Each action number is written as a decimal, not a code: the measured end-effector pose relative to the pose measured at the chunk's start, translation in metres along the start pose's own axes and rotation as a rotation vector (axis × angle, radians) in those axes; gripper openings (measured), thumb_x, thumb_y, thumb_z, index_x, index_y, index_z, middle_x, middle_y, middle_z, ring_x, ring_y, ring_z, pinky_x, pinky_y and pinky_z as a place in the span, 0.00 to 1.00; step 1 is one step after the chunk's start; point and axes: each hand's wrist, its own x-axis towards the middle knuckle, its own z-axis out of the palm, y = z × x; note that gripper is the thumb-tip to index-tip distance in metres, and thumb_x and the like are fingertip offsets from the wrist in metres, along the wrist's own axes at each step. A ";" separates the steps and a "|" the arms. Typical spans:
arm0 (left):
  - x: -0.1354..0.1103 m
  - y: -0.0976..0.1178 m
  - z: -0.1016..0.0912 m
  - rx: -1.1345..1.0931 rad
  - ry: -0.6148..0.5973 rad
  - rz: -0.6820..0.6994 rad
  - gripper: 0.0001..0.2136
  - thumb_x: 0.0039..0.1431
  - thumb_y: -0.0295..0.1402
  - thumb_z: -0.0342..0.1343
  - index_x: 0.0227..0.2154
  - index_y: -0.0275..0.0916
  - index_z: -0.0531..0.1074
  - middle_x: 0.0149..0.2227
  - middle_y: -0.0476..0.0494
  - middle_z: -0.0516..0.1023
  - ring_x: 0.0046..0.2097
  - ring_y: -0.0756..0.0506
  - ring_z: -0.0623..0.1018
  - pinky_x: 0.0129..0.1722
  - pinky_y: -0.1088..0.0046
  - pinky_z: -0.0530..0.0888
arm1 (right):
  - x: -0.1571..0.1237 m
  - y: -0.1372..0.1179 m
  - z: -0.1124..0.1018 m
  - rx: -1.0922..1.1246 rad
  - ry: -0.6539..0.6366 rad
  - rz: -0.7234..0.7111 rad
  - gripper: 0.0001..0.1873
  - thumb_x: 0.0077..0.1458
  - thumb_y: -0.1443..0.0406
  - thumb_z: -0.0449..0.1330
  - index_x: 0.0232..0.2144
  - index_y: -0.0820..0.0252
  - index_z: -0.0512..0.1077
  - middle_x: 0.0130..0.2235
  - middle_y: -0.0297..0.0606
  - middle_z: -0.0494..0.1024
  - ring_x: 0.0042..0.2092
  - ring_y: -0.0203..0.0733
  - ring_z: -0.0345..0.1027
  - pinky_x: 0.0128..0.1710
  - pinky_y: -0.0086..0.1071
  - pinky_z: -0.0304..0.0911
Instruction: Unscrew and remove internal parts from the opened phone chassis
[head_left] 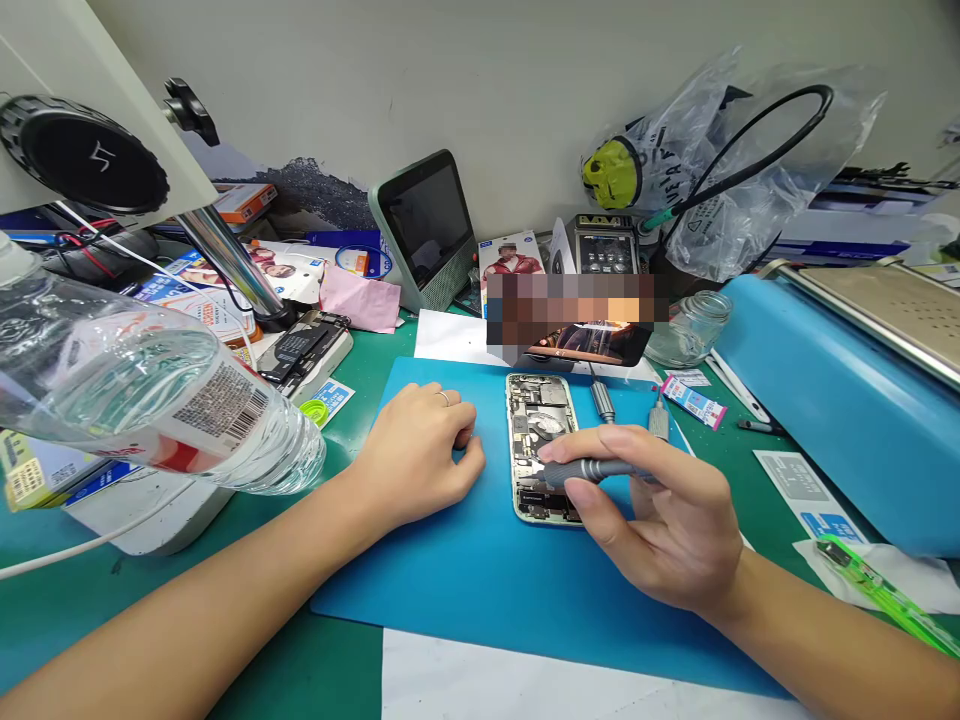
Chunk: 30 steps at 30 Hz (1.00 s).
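Note:
An opened phone (pixel 540 405) lies on the blue mat (pixel 465 590), its inner parts showing. My right hand (pixel 667 520) is closed on a grey screwdriver (pixel 574 472), held nearly level over the lower half of the phone. The screwdriver's tip points left, and I cannot tell whether it touches the phone. My left hand (pixel 420 455) rests on the mat left of the phone, fingers curled in a loose fist, with nothing visible in it. Just beyond the phone lie a second screwdriver (pixel 602 400) and another grey-handled tool (pixel 659 418).
A water bottle (pixel 225 410) leans in at the left below a microscope stand (pixel 262 280). Behind the mat stand a smart display (pixel 424 225) and a propped phone (pixel 600 345), partly blurred. A glass jar (pixel 694 325), a blue case (pixel 840 420) and a green cutter (pixel 885 590) are at the right.

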 end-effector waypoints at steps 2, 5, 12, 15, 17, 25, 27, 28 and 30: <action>0.000 0.000 0.000 -0.007 0.004 0.004 0.10 0.58 0.30 0.52 0.22 0.41 0.62 0.25 0.47 0.71 0.32 0.44 0.68 0.34 0.63 0.61 | 0.000 0.000 0.000 -0.001 -0.002 0.002 0.38 0.56 0.79 0.60 0.63 0.48 0.59 0.44 0.40 0.82 0.43 0.45 0.80 0.42 0.44 0.81; -0.001 0.001 0.000 -0.023 0.009 0.016 0.10 0.58 0.30 0.52 0.22 0.41 0.62 0.25 0.48 0.71 0.32 0.44 0.68 0.34 0.64 0.61 | 0.000 0.000 0.001 -0.004 -0.001 0.015 0.36 0.57 0.78 0.60 0.63 0.49 0.59 0.44 0.41 0.83 0.43 0.45 0.80 0.41 0.44 0.81; -0.001 0.002 0.000 -0.070 0.027 0.042 0.10 0.59 0.29 0.51 0.23 0.41 0.60 0.24 0.49 0.69 0.31 0.45 0.66 0.33 0.65 0.59 | 0.002 0.003 0.002 -0.011 0.061 0.003 0.43 0.54 0.78 0.62 0.66 0.42 0.56 0.40 0.35 0.83 0.36 0.44 0.81 0.34 0.42 0.81; -0.002 0.004 -0.001 -0.102 0.033 0.073 0.10 0.60 0.29 0.51 0.23 0.40 0.60 0.25 0.50 0.68 0.30 0.46 0.66 0.34 0.65 0.60 | 0.003 0.003 0.001 -0.001 0.060 -0.003 0.44 0.53 0.79 0.63 0.66 0.44 0.57 0.39 0.35 0.83 0.35 0.44 0.81 0.34 0.42 0.80; -0.003 0.006 -0.002 -0.125 0.025 0.115 0.10 0.61 0.29 0.51 0.23 0.40 0.60 0.25 0.50 0.67 0.30 0.47 0.65 0.34 0.66 0.59 | 0.004 0.003 0.001 0.002 0.048 -0.014 0.44 0.52 0.79 0.63 0.66 0.46 0.57 0.39 0.36 0.83 0.36 0.44 0.80 0.35 0.41 0.80; -0.006 0.011 0.001 -0.174 -0.066 0.301 0.15 0.66 0.33 0.49 0.22 0.39 0.59 0.23 0.51 0.65 0.29 0.48 0.64 0.31 0.66 0.56 | 0.000 0.005 0.001 0.016 0.027 0.016 0.40 0.53 0.79 0.63 0.63 0.47 0.62 0.40 0.37 0.83 0.38 0.43 0.79 0.39 0.41 0.79; -0.007 0.012 0.001 -0.185 -0.090 0.327 0.16 0.67 0.34 0.50 0.22 0.39 0.59 0.23 0.51 0.65 0.28 0.48 0.64 0.30 0.66 0.55 | 0.000 0.006 0.002 0.003 0.036 0.012 0.40 0.53 0.80 0.62 0.64 0.48 0.61 0.40 0.37 0.82 0.39 0.43 0.79 0.39 0.40 0.79; -0.007 0.012 0.002 -0.189 -0.099 0.336 0.16 0.67 0.35 0.50 0.22 0.39 0.59 0.23 0.51 0.64 0.28 0.48 0.64 0.30 0.66 0.55 | 0.000 0.006 0.002 -0.006 0.042 0.008 0.41 0.53 0.80 0.62 0.64 0.48 0.61 0.40 0.37 0.82 0.39 0.42 0.79 0.39 0.39 0.79; -0.008 0.012 0.002 -0.196 -0.112 0.344 0.17 0.67 0.36 0.50 0.21 0.39 0.59 0.22 0.51 0.64 0.27 0.49 0.63 0.30 0.66 0.54 | 0.000 0.006 0.002 -0.025 0.051 -0.004 0.42 0.52 0.81 0.61 0.65 0.48 0.60 0.40 0.37 0.81 0.39 0.41 0.78 0.38 0.38 0.78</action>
